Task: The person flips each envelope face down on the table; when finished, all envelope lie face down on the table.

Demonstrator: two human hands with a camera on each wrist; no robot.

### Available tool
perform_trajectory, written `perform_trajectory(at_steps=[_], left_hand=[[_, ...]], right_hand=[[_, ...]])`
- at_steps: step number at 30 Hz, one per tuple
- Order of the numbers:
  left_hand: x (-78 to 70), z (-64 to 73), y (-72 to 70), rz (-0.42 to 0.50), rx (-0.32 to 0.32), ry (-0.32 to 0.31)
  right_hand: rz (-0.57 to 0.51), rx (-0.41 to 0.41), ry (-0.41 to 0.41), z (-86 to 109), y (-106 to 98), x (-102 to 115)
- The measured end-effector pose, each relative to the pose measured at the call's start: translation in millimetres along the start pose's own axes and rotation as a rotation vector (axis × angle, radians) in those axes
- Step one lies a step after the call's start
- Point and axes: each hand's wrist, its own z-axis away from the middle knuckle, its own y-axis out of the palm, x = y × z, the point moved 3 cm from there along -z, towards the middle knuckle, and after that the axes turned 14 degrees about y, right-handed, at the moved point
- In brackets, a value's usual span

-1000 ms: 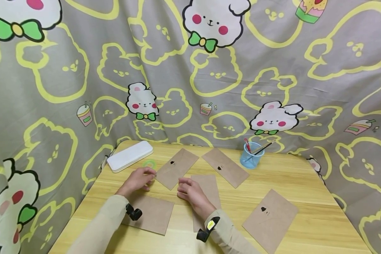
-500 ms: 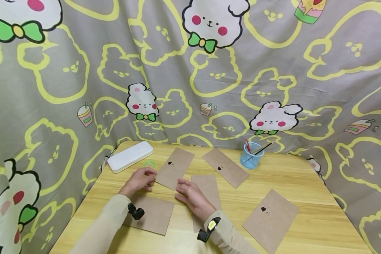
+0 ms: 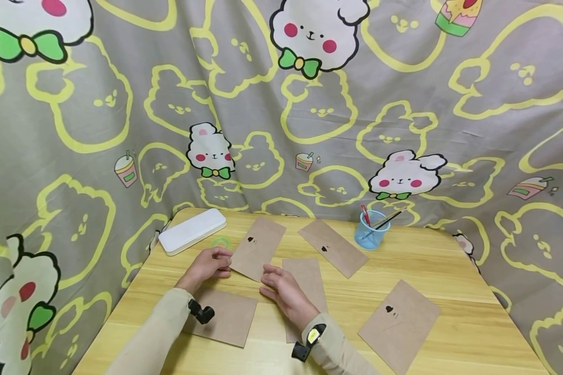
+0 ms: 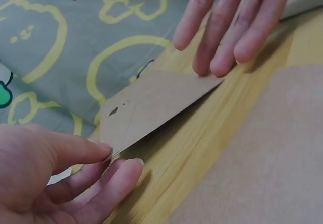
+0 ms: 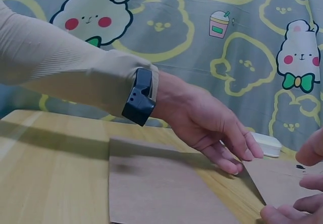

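A thin brown kraft-cover notebook [image 3: 258, 247] with a small black print lies tilted between the hands. My left hand [image 3: 209, 266] pinches its near left corner between thumb and fingers; in the left wrist view that edge is raised off the table. My right hand [image 3: 283, 291] has its fingers extended and relaxed, with fingertips [image 4: 217, 67] right at the opposite near corner. Under my left forearm is another brown notebook [image 3: 230, 317], and a further one [image 3: 305, 276] is partly covered by my right hand.
A white case [image 3: 192, 230] and a green tape ring [image 3: 221, 241] are at the back left. A blue mesh cup [image 3: 371, 234] holds pens and brushes. Brown notebooks lie at the back [image 3: 334, 247] and right [image 3: 399, 325] of the wooden table [image 3: 469, 271]. A patterned curtain [image 3: 328, 120] surrounds it.
The far end of the notebook between the hands has swung a little to the left. The left hand has shifted slightly right, and the right hand has hardly moved.
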Motion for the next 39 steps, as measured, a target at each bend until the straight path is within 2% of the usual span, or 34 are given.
perform_trajectory(at_steps=[7, 12, 21, 35, 39], left_hand=[[4.5, 3.4, -3.6, 0.189, 0.001, -0.008], [3.5, 7.3, -6.3, 0.262, 0.001, -0.024], [3.6, 12.0, -8.9, 0.28, 0.018, -0.042], [2.7, 24.7, -14.4, 0.287, 0.06, 0.018], [-0.2, 27.8, -14.2, 0.279, 0.095, 0.032]], right_hand=[[0.005, -0.016, -0.003, 1.7, 2.2, -0.6], [0.008, -0.03, -0.018, 1.6, 3.5, -0.1], [-0.029, -0.039, -0.051, -2.3, 2.7, -2.6], [-0.082, -0.074, -0.061, -5.0, -2.2, 3.8], [-0.085, -0.095, -0.083, -4.9, -4.9, 4.6]])
